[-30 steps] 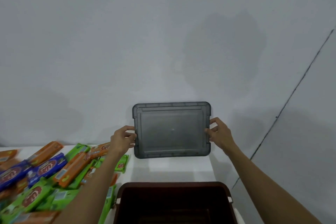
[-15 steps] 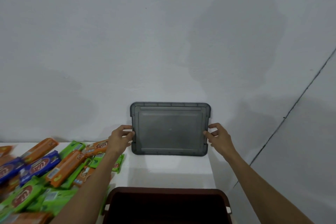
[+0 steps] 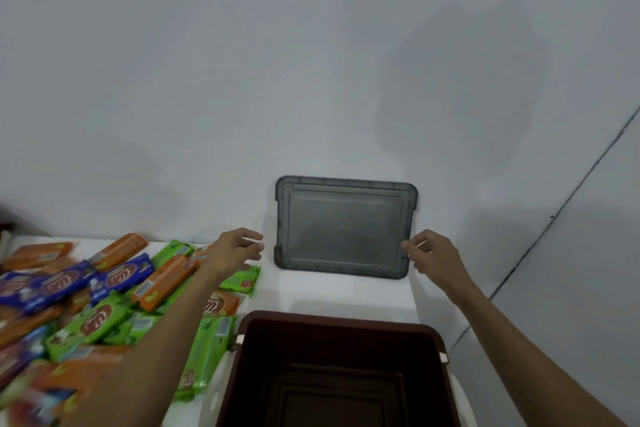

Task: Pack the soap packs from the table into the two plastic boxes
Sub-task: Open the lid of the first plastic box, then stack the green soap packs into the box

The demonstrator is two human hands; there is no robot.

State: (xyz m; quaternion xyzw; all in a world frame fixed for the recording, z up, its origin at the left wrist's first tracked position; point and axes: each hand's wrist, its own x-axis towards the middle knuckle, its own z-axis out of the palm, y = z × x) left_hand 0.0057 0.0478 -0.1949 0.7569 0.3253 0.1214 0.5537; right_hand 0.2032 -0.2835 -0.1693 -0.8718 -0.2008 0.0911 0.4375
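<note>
- Looking down, we take the brown plastic box (image 3: 339, 321) as our reference: it stands open on the near part of the white table (image 3: 329, 291), and we see its dark, stepped bottom.
- Beyond the box, at the far side of the table, a grey lid (image 3: 343, 229) stands on its long edge and leans on the pale wall (image 3: 207, 80).
- Our left hand (image 3: 232, 250) is beyond the far left corner of the box, just beside the lid but apart from it. Its fingers are spread and only lightly bent, and they hold nothing.
- Our right hand (image 3: 436, 255) is beyond the far right corner of the box. Its fingers are loosely curled, with the tips at the right edge of the lid. We cannot tell if they pinch this edge or only reach it.
- The soap packs (image 3: 104, 315) lie to the left of the box in a loose heap on the table, with orange, blue and green wrappers, many overlapping. The nearest ones are blurred.
- Some green packs lie just beside the left wall of the box, and our left forearm passes over the heap.
- One green pack (image 3: 242, 279) lies alone beyond the far left corner of the box, near our left hand.
- A small white clip (image 3: 238, 340) sits on the left side of the box rim.
</note>
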